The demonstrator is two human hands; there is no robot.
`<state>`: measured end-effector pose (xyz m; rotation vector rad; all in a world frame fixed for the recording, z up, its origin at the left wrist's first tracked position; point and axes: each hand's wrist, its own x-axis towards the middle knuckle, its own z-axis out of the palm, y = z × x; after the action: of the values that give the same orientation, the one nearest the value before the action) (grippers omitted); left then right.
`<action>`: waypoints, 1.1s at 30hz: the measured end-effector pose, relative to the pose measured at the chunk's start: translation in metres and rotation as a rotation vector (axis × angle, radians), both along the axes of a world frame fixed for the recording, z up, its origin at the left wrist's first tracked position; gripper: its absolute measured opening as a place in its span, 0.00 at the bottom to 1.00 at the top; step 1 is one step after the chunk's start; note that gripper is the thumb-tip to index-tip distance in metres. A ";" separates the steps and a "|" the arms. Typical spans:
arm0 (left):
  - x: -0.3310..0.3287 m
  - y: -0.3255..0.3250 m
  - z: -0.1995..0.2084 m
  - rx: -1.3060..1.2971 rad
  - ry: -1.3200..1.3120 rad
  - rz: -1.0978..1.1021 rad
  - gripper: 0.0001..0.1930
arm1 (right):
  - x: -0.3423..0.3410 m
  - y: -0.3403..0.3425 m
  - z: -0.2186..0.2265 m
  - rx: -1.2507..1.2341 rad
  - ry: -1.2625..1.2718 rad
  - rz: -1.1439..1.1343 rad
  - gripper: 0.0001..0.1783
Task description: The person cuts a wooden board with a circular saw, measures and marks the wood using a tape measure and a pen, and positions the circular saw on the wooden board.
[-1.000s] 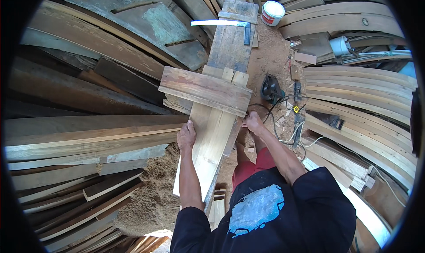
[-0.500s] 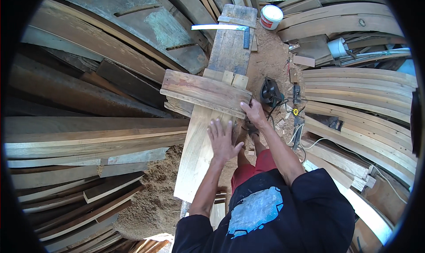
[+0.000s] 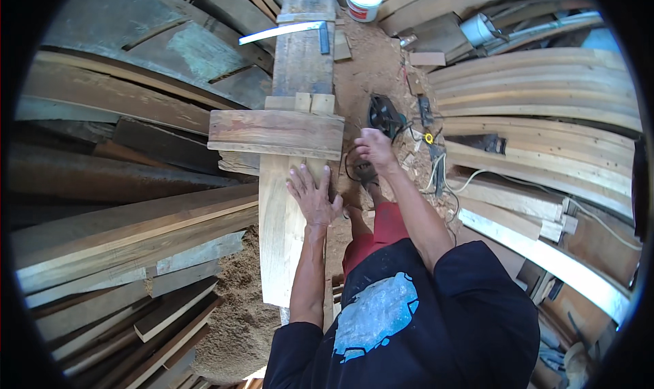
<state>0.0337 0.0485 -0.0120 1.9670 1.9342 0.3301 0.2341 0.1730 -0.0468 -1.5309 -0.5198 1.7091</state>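
My left hand [image 3: 315,199] lies flat on a long pale board [image 3: 278,246], fingers spread toward the far end. Across that board, just beyond my fingertips, rests a shorter reddish-brown board [image 3: 272,131]. My right hand [image 3: 375,150] is off to the right of the crosswise board's end, apart from it, with its fingers curled in. Whether anything is between those fingers I cannot make out. Farther up, a try square [image 3: 323,39] with a long bright blade lies on a worn grey plank [image 3: 300,69]. Small pale wood blocks [image 3: 313,103] sit behind the crosswise board.
A dark circular saw [image 3: 385,115] stands on the sawdust-covered ground to the right, its cable running nearby. At the back is a white bucket [image 3: 364,3]. A handsaw [image 3: 480,142] lies on the right-hand stack of boards [image 3: 545,157]. More timber [image 3: 136,219] crowds the left.
My right hand has left the crosswise board's end and moved right, its fingers curled. The crosswise board now lies squarer across the pale board. My view has shifted and turned slightly.
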 end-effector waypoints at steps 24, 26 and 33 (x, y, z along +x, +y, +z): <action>0.006 0.006 -0.008 0.101 0.017 0.069 0.39 | 0.196 -0.056 -0.104 -0.045 -0.823 1.128 0.19; 0.005 0.005 -0.011 0.124 0.027 0.040 0.39 | 0.183 -0.051 -0.112 -0.021 -0.883 0.982 0.15; 0.011 0.012 -0.011 0.091 0.012 0.054 0.36 | 0.176 -0.010 -0.187 0.022 -0.675 1.340 0.16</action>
<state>0.0450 0.0604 -0.0227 1.9801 2.0161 0.4290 0.4100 0.1628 -0.2335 -1.8472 -2.2855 1.9225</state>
